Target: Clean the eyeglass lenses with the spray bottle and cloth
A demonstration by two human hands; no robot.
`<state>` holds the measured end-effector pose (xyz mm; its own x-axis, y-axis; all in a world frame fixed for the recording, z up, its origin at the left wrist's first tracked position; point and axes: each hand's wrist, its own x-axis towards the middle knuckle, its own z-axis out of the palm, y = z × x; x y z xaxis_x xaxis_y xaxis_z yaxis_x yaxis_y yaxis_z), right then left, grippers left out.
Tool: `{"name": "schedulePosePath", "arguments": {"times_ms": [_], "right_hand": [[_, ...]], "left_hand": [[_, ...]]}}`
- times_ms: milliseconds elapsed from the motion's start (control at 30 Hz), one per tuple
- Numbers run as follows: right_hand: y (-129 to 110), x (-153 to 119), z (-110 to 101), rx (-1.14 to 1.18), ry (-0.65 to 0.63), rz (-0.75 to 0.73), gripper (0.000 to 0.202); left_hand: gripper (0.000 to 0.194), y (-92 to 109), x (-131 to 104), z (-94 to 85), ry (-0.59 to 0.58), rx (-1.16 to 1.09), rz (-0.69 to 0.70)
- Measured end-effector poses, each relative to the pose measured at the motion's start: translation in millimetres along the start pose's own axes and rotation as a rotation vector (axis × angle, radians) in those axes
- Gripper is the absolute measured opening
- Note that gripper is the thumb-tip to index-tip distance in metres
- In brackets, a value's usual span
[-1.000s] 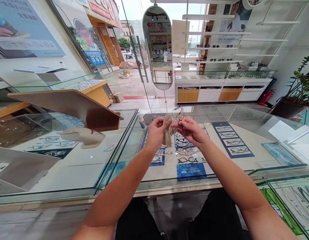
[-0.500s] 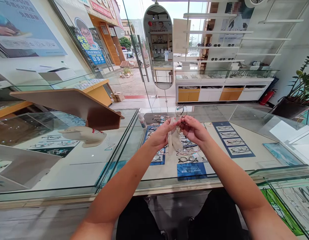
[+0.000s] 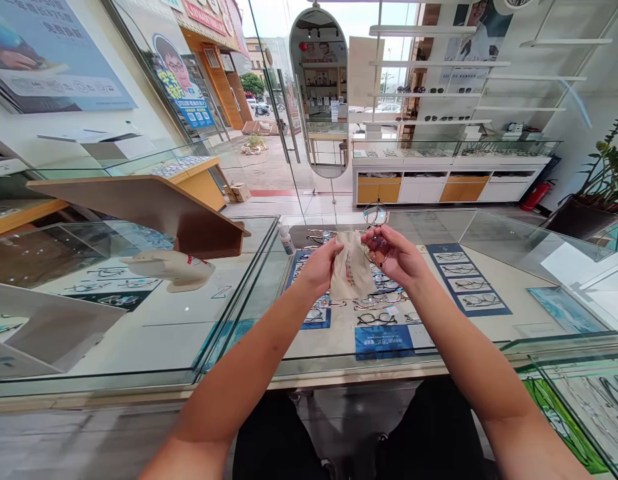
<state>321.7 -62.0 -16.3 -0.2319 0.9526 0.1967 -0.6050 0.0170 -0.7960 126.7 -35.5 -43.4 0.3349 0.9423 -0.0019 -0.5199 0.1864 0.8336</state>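
Note:
My left hand [image 3: 321,268] pinches the upper left corner of a beige cleaning cloth [image 3: 351,270], which hangs spread out and bears some print. Just right of it, my right hand [image 3: 396,255] grips a pair of thin-rimmed round eyeglasses [image 3: 375,214] by the frame, one lens raised above the fingers and the other below, near the palm. The cloth's right edge comes close to the right fingertips; whether they touch I cannot tell. Below both hands, under the counter glass, lie several eyeglass frames [image 3: 377,319] in rows.
A small white bottle [image 3: 285,240] stands left of my hands. On the glass counter's left part are a brown slanted board [image 3: 209,230] and a beige hand-shaped stand [image 3: 171,268]. A blue display card [image 3: 467,280] with glasses lies to the right. An oval mirror [image 3: 319,100] stands beyond the counter.
The cloth, bunched between my hands earlier, now hangs open from my left hand. My right hand has moved slightly right with the eyeglasses, away from the left.

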Motion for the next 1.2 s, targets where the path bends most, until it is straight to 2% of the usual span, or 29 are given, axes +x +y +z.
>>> {"name": "schedulePosePath", "arguments": {"times_ms": [167, 333, 433, 567, 700, 800, 867, 933, 1000, 1067, 1133, 1200], "right_hand": [[-6.6, 1.0, -3.4, -0.031, 0.051, -0.030, 0.037], [-9.0, 3.5, -4.2, -0.102, 0.116, -0.086, 0.035], [-4.8, 5.4, -1.2, -0.108, 0.131, -0.106, 0.038], [3.5, 7.4, 2.4, -0.102, 0.140, -0.098, 0.043], [8.3, 7.5, 3.8, -0.119, 0.149, -0.092, 0.044], [10.3, 6.4, 6.2, -0.089, 0.168, -0.085, 0.045], [12.3, 5.3, 8.7, -0.074, 0.161, -0.077, 0.045], [15.0, 4.1, 11.3, -0.070, 0.143, -0.067, 0.044], [18.1, 3.1, 13.2, -0.064, 0.124, -0.051, 0.043], [20.8, 2.7, 14.0, -0.052, 0.106, -0.033, 0.042], [22.8, 2.9, 13.7, -0.037, 0.097, -0.025, 0.042], [24.1, 3.6, 12.8, -0.021, 0.105, -0.027, 0.043]], "left_hand": [[0.049, -0.4, 0.3, -2.1, 0.099, 0.063, 0.100], [0.061, 4.5, -11.9, 5.6, 0.089, 0.216, 0.302], [0.060, 3.2, -19.6, 12.6, 0.066, 0.301, 0.317], [0.060, -1.1, -26.5, 20.9, -0.026, 0.303, 0.291], [0.053, 0.4, -32.9, 26.9, -0.063, 0.379, 0.335], [0.062, 2.2, -36.4, 29.8, -0.097, 0.435, 0.359], [0.066, 1.7, -36.9, 30.9, -0.089, 0.448, 0.368], [0.062, 0.0, -36.0, 30.9, -0.048, 0.435, 0.377], [0.063, -1.9, -34.4, 29.8, -0.021, 0.366, 0.335], [0.073, -3.3, -32.6, 27.6, -0.027, 0.275, 0.217], [0.079, -4.1, -31.1, 25.4, -0.062, 0.225, 0.084], [0.078, -4.5, -30.1, 24.2, -0.107, 0.232, 0.017]]}}
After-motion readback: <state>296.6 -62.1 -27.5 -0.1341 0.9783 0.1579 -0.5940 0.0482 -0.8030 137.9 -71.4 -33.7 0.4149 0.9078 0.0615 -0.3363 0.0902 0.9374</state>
